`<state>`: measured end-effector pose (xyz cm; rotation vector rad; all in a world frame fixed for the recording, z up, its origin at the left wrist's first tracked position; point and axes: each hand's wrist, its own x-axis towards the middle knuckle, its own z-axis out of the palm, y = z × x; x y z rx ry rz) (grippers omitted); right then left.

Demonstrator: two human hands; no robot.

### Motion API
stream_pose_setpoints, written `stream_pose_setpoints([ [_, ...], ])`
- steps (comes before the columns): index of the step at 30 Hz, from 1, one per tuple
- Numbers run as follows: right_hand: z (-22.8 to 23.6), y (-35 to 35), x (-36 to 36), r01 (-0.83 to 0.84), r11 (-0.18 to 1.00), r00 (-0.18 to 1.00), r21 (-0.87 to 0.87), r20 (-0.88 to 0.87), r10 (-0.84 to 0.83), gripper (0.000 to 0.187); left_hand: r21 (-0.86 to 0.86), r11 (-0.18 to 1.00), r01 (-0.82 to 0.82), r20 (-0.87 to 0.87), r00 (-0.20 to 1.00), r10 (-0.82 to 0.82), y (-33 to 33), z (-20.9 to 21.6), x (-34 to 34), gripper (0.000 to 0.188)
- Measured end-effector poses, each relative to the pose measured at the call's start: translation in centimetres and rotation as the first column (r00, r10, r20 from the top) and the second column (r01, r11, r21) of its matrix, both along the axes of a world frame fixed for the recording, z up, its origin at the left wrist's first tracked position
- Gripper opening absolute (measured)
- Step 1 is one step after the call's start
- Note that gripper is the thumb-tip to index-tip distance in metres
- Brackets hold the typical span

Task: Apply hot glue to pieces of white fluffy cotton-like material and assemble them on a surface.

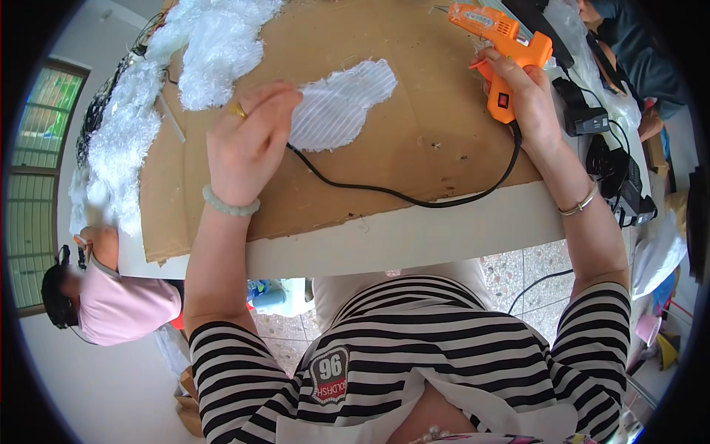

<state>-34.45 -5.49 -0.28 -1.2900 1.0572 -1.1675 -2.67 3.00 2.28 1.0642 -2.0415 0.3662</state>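
My right hand [534, 111] is wrapped round the handle of an orange hot glue gun [531, 52], a finger by its trigger, its nozzle turned up and to the left. A black cord [392, 194] loops from the handle's base across the cardboard and passes out of sight behind my left hand [251, 137]. That hand is closed, fingertips pressed together at the left edge of a white striped fabric piece [344, 107] with frayed edges. Whatever sits between those fingertips, if anything, is too small or hidden to make out. The fabric lies flat on the cardboard.
A large cardboard sheet [414, 103] covers most of the white table [414, 248]. Fluffy white tinsel-like material [118, 163] is heaped along the left, near a thin translucent stick [172, 118]. Black adapters [584, 115] and cables crowd the right edge. Other people sit at left and far right.
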Motion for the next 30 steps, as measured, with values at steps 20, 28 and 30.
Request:
stream_pose_setpoints([
  [20, -0.1, -0.2, -0.3, -0.059, 0.998, 0.986, -0.021, -0.158, 0.055, 0.029, 0.398, 0.915, -0.069, 0.204, 0.979, -0.014, 0.7, 0.7, 0.2, 0.025],
  [28, 0.1, -0.1, -0.3, -0.05, 0.999, 0.981, -0.008, -0.19, 0.047, 0.031, 0.31, 0.948, -0.073, 0.281, 0.959, -0.018, 0.2, 0.1, 0.4, 0.03],
  [30, 0.0, -0.1, -0.2, -0.052, 0.999, 0.984, -0.017, -0.169, 0.048, 0.031, 0.334, 0.94, -0.073, 0.286, 0.958, -0.027, 0.0, 0.0, 0.6, 0.03],
])
